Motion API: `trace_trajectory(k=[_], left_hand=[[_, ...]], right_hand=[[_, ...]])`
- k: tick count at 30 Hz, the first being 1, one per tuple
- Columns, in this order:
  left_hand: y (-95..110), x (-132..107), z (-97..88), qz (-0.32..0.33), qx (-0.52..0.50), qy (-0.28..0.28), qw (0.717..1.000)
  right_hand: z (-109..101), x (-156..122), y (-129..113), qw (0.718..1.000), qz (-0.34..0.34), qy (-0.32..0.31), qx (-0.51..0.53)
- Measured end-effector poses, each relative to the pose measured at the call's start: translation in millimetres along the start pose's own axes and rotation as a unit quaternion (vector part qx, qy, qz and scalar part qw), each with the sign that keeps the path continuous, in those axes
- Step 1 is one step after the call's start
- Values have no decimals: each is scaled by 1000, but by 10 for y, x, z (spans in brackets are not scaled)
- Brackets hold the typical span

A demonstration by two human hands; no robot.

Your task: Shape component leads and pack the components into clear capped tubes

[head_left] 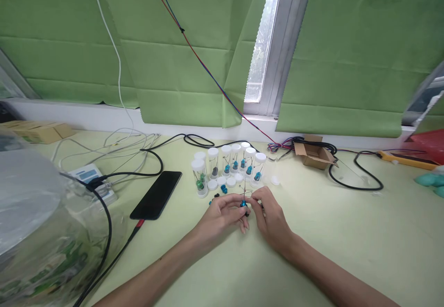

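My left hand (pixel 222 214) pinches a small blue-and-black part (pixel 243 203) with thin metal wires sticking up from it. Close on its right, my right hand (pixel 272 214) has thumb and forefinger closed at the end of a thin wire (pixel 247 193) that bends out sideways from the part. Just beyond my hands stand several clear tubes (pixel 213 163) with white caps, most holding similar blue pieces; a front one (pixel 200 180) holds green. Loose white caps (pixel 212 185) and small blue pieces (pixel 224 189) lie before the tubes.
A black phone (pixel 156 195) with a cable lies left of the tubes, beside a power strip (pixel 92 182). A large clear plastic bag (pixel 41 233) fills the near left. An open cardboard box (pixel 314 153) and black cables (pixel 364 187) are at the back right.
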State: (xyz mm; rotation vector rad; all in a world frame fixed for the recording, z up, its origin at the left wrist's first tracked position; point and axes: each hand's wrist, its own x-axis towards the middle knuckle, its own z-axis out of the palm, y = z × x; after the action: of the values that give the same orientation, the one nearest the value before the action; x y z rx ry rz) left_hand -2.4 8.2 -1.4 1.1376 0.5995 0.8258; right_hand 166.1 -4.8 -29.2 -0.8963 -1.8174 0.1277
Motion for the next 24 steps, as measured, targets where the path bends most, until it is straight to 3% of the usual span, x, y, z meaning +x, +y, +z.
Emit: trace_trajectory(k=[24], left_hand=[[-19,3,49,12,71,21,997]], right_hand=[[-52,47,-6,995,-49,-83,-28]])
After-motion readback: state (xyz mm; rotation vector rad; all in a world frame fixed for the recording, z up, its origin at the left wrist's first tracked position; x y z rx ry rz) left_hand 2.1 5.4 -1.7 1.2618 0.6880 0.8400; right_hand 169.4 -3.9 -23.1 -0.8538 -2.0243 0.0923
